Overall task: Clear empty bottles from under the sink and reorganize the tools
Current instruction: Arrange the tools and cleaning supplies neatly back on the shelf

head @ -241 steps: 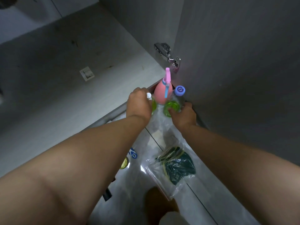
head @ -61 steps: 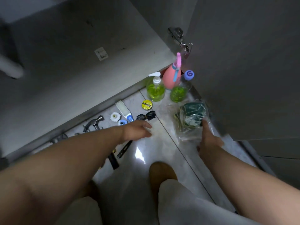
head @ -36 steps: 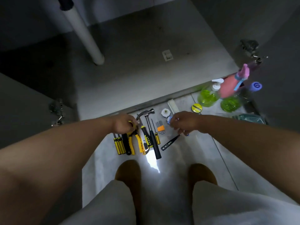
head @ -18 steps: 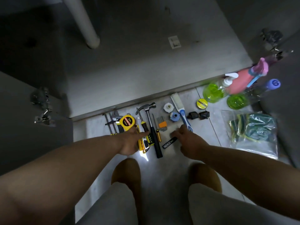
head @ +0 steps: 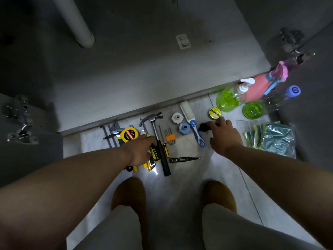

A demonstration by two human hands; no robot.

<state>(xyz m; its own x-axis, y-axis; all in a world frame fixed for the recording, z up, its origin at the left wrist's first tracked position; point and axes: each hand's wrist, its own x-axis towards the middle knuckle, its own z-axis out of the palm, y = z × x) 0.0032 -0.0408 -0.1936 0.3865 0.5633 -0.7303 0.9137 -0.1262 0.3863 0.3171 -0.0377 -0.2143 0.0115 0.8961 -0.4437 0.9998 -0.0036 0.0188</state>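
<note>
Tools lie in a row on the floor tiles: a yellow tape measure, a hammer, hex keys and a blue-handled brush. My left hand lies over yellow-and-black tool handles with its fingers bent down; its grip is hidden. My right hand curls its fingers round a small black piece beside the brush. At the right stand a green soap bottle, a pink spray bottle and a clear bottle with a blue cap.
A bag of sponges lies right of my right hand. A yellow tape roll, two round fittings and a tester screwdriver lie among the tools. Behind them are the cabinet floor, a white drain pipe and open doors either side.
My right hand moved right and forward from the tester screwdriver to the black pieces. My left hand stayed on the yellow-handled tools. The tester screwdriver now lies level.
</note>
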